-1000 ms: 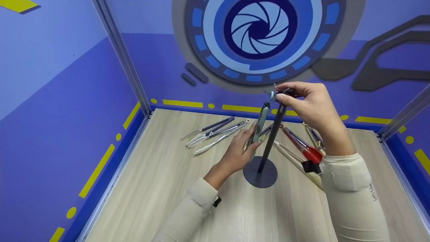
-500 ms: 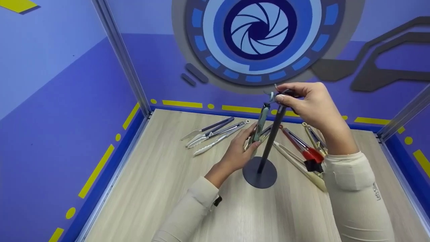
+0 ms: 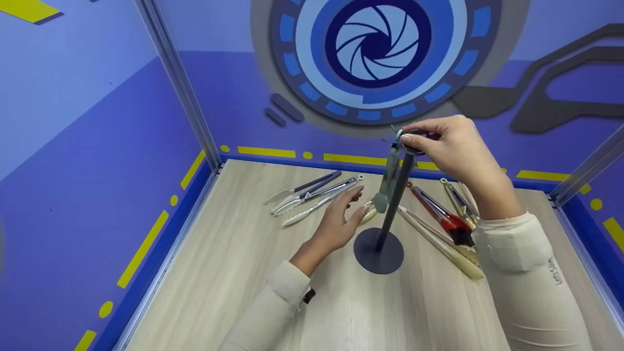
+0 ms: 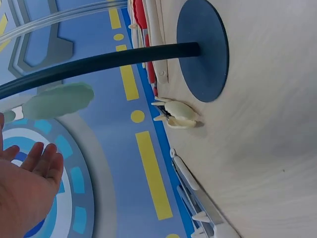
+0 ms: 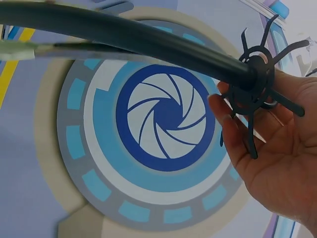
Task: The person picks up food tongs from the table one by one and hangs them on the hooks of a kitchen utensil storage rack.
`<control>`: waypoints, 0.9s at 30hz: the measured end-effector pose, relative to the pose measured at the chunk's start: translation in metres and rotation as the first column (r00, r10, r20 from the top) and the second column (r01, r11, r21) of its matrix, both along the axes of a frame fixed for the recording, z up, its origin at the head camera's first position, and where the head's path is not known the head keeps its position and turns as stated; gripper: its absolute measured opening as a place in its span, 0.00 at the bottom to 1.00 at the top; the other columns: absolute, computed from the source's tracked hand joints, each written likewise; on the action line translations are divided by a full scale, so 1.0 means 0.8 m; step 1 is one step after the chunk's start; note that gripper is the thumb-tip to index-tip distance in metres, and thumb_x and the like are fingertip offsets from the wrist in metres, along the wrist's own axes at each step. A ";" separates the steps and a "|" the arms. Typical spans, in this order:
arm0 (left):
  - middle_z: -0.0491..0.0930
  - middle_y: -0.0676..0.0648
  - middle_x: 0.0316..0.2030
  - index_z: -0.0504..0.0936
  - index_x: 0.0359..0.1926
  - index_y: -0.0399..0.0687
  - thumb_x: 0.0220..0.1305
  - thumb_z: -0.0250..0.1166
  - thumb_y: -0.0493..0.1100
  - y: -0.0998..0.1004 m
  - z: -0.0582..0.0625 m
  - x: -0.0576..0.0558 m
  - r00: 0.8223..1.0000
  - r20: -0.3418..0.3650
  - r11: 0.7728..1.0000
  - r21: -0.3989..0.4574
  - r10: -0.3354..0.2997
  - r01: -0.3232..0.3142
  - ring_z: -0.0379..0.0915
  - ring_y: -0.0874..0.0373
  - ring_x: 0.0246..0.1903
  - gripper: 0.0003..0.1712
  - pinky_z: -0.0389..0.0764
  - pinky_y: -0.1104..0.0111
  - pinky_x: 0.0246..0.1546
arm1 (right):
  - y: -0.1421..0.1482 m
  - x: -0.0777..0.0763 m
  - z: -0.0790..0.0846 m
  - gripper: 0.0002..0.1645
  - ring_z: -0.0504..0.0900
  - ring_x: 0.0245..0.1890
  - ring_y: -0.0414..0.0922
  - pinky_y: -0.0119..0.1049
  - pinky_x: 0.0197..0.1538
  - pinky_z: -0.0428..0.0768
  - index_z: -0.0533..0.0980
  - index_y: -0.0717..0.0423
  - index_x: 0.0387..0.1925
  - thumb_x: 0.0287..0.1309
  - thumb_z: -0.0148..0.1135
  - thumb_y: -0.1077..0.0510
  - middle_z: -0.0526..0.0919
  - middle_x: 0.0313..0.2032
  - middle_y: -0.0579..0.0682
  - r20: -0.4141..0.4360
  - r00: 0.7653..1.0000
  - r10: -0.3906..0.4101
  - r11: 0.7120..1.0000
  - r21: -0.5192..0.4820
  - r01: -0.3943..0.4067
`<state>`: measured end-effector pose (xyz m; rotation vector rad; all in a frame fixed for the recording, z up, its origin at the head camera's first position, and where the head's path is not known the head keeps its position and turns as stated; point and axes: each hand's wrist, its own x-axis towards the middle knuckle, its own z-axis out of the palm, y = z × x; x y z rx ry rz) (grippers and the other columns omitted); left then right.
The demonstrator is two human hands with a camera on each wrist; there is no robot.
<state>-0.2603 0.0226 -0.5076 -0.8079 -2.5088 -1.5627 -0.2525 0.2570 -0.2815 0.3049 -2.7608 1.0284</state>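
Note:
A dark utensil stand (image 3: 397, 195) with a round base stands upright on the table, a ring of hooks (image 5: 257, 89) at its top. My right hand (image 3: 451, 146) grips that hook ring, fingers and thumb curled about it in the right wrist view. Sage-green tongs (image 3: 382, 201) hang from the top beside the pole, head down. Just left of them is my left hand (image 3: 336, 222), fingers loosely spread and holding nothing. In the left wrist view the tongs' green scalloped head (image 4: 62, 100) shows past the fingertips.
Several tongs lie at the back left, among them blue-handled tongs (image 3: 317, 183). To the right are red tongs (image 3: 436, 209), long cream tongs (image 3: 438, 243) and others partly behind the right arm. Pale yellow tongs (image 4: 179, 113) lie behind the stand. Blue walls (image 3: 219, 97) enclose the table.
My left hand has let go of the green tongs and drawn slightly left and down. The tongs now hang closer to the pole. My right hand stays at the stand's top.

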 end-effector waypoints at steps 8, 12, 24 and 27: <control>0.77 0.42 0.69 0.67 0.79 0.50 0.83 0.57 0.51 -0.019 -0.015 0.001 0.999 -0.013 1.000 0.010 0.029 -0.029 0.75 0.46 0.69 0.30 0.77 0.50 0.69 | -0.001 0.001 0.000 0.17 0.74 0.48 0.47 0.40 0.42 0.72 0.92 0.47 0.49 0.71 0.70 0.43 0.89 0.46 0.50 -0.093 0.995 -0.023 0.998 0.062 0.029; 0.77 0.42 0.69 0.68 0.79 0.50 0.83 0.58 0.51 -0.031 -0.025 0.002 0.999 0.004 0.999 0.006 0.049 -0.049 0.75 0.45 0.69 0.30 0.77 0.49 0.69 | -0.001 0.000 0.000 0.17 0.74 0.43 0.46 0.32 0.34 0.74 0.92 0.46 0.48 0.71 0.69 0.42 0.85 0.43 0.47 -0.083 0.997 -0.011 0.999 0.043 0.015; 0.78 0.40 0.66 0.71 0.76 0.46 0.82 0.59 0.51 -0.062 -0.047 0.007 0.995 0.019 0.995 0.027 0.100 -0.101 0.76 0.43 0.67 0.29 0.79 0.46 0.66 | -0.009 -0.003 -0.006 0.12 0.73 0.37 0.45 0.29 0.29 0.71 0.92 0.51 0.43 0.72 0.69 0.49 0.85 0.39 0.49 -0.153 0.988 -0.033 0.999 -0.026 0.030; 0.79 0.40 0.65 0.72 0.76 0.47 0.82 0.59 0.50 -0.069 -0.052 0.006 0.993 0.008 0.993 0.023 0.117 -0.117 0.76 0.44 0.66 0.28 0.79 0.46 0.64 | -0.016 -0.002 -0.009 0.12 0.75 0.35 0.44 0.27 0.28 0.71 0.92 0.52 0.42 0.72 0.70 0.50 0.86 0.39 0.50 -0.181 0.981 -0.067 0.997 -0.061 0.056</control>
